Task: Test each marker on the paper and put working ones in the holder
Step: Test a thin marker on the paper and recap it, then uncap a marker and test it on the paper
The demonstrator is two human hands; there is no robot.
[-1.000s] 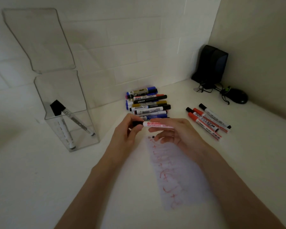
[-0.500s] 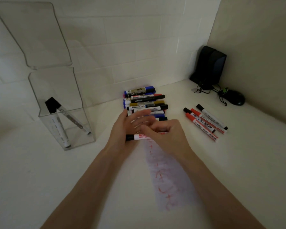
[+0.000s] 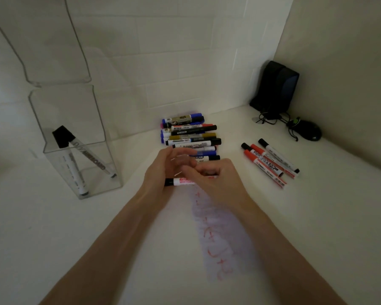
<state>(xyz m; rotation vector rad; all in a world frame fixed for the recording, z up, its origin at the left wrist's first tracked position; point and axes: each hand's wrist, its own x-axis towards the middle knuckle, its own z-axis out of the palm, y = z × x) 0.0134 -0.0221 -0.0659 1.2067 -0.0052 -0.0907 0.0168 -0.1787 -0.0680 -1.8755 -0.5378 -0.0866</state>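
Note:
A red whiteboard marker (image 3: 180,182) with a white barrel and a black end lies level between my hands, over the top of the paper strip (image 3: 222,236) covered in red test marks. My right hand (image 3: 218,181) is fisted around its right part and hides that end. My left hand (image 3: 163,170) holds the left part across its heel, with its fingers loosely stretched and blurred. The clear plastic holder (image 3: 53,111) stands at the left with two black-capped markers (image 3: 86,164) leaning inside. A pile of untested markers (image 3: 191,134) lies just beyond my hands.
Several red and black-capped markers (image 3: 271,162) lie in a row to the right of the paper. A black speaker (image 3: 275,89), tangled cables (image 3: 271,118) and a black mouse (image 3: 309,130) sit in the far right corner. Tiled walls close off the back and right.
The marker and both hands have dropped from above the pile down to the top of the paper. My left hand moved from pinching the black end to lying across the barrel.

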